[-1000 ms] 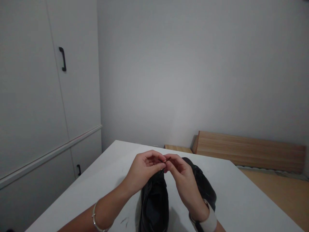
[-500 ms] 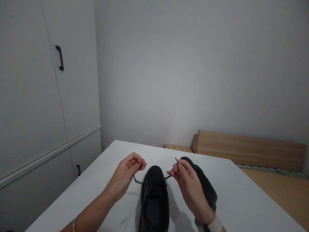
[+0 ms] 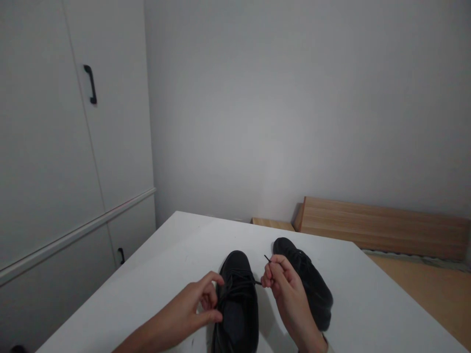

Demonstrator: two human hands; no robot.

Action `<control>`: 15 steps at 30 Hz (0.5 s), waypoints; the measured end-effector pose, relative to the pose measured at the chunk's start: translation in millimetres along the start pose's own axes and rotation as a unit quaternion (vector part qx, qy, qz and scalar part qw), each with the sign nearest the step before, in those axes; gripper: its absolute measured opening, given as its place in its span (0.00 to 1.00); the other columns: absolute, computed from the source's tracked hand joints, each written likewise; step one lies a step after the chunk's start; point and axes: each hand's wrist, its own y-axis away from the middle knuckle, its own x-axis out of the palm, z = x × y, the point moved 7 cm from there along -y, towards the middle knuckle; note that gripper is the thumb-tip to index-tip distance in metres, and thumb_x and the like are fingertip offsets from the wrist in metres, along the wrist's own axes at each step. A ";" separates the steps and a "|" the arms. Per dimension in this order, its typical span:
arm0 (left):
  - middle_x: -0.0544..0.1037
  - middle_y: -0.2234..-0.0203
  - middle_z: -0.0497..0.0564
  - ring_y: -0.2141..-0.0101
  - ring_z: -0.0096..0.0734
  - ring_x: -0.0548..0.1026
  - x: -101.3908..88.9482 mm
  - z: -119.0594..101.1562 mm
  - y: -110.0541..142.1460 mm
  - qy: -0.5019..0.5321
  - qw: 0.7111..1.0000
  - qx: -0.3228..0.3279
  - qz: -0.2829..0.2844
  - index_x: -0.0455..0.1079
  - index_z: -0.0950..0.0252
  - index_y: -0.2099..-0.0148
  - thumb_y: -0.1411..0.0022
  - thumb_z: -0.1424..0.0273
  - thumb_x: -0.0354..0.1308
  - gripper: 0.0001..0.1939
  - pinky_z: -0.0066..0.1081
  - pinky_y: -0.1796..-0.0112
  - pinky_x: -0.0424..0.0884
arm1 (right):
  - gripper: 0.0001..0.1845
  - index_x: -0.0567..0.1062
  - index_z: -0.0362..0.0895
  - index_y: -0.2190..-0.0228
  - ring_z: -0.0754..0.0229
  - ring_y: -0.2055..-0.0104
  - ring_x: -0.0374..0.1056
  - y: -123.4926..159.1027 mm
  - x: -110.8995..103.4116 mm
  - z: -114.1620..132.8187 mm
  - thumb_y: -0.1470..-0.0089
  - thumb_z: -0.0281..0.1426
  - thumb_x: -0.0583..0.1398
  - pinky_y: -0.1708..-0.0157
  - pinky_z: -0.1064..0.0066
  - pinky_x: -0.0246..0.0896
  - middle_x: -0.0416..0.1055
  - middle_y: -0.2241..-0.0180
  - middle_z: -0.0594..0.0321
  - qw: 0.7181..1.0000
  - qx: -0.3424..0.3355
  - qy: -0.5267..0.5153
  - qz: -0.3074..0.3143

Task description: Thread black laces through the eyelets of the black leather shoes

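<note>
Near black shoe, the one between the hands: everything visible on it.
The black lace-up shoe nearer the person looks matte, leather-like or synthetic, with a rounded toe pointing away from the camera and its dark opening toward the wearer. It stands upright on the white table, left of the second black shoe; whether the two touch cannot be told. Thin black laces cross its top. The right hand pinches a lace end pulled up off the shoe's right side; the left hand rests its fingers against the shoe's left edge.

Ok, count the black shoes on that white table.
2. One black shoe lies between the left hand and right hand, which pinches its lace. The other shoe lies beyond the right hand, on the table.
</note>
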 end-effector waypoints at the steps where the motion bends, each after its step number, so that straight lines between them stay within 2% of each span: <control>1: 0.71 0.71 0.43 0.67 0.31 0.71 1.1 -0.3 -0.2 0.031 0.999 0.003 0.006 0.65 0.59 0.49 0.43 0.68 0.64 0.20 0.29 0.62 0.64 | 0.14 0.70 0.46 0.65 0.63 0.74 0.62 -0.3 0.5 1.0 0.43 0.42 0.64 0.71 0.71 0.57 0.65 0.77 0.70 1.000 -0.004 0.002 0.001; 3: 0.70 0.74 0.42 0.70 0.29 0.70 -2.0 -1.5 -3.1 0.116 0.993 0.018 0.009 0.66 0.60 0.50 0.40 0.65 0.62 0.17 0.27 0.66 0.63 | 0.14 0.70 0.46 0.66 0.63 0.74 0.61 -1.7 0.1 4.9 0.44 0.42 0.64 0.72 0.71 0.57 0.64 0.78 0.70 1.000 -0.017 0.008 -0.004; 6: 0.71 0.78 0.45 0.73 0.27 0.67 -20.2 1.3 -8.8 0.238 0.970 0.037 -0.039 0.72 0.65 0.59 0.40 0.62 0.64 0.12 0.26 0.68 0.61 | 0.14 0.70 0.47 0.65 0.64 0.76 0.59 -5.5 -7.3 12.2 0.44 0.43 0.64 0.73 0.71 0.56 0.63 0.78 0.71 0.999 -0.044 0.014 -0.025; 8: 0.73 0.78 0.47 0.73 0.27 0.68 -29.7 7.0 -11.0 0.305 0.950 0.031 -0.063 0.75 0.67 0.64 0.42 0.61 0.66 0.12 0.25 0.68 0.61 | 0.14 0.70 0.47 0.65 0.64 0.76 0.58 -7.4 -15.3 14.6 0.44 0.43 0.64 0.74 0.71 0.55 0.62 0.78 0.71 0.998 -0.056 0.017 -0.037; 11: 0.77 0.75 0.50 0.70 0.28 0.71 -29.9 13.2 -12.2 0.374 0.926 0.015 -0.047 0.79 0.68 0.62 0.46 0.61 0.70 0.15 0.25 0.65 0.63 | 0.14 0.71 0.46 0.65 0.64 0.77 0.58 -5.8 -24.8 13.7 0.44 0.43 0.65 0.76 0.71 0.54 0.63 0.79 0.71 0.997 -0.058 0.038 -0.038; 15: 0.81 0.66 0.53 0.62 0.34 0.75 -28.8 13.3 -12.6 0.396 0.917 0.030 -0.045 0.79 0.64 0.58 0.54 0.59 0.75 0.22 0.29 0.56 0.66 | 0.14 0.73 0.45 0.67 0.61 0.74 0.62 3.2 -21.8 12.1 0.43 0.43 0.63 0.72 0.70 0.57 0.67 0.77 0.66 0.983 -0.056 0.175 0.021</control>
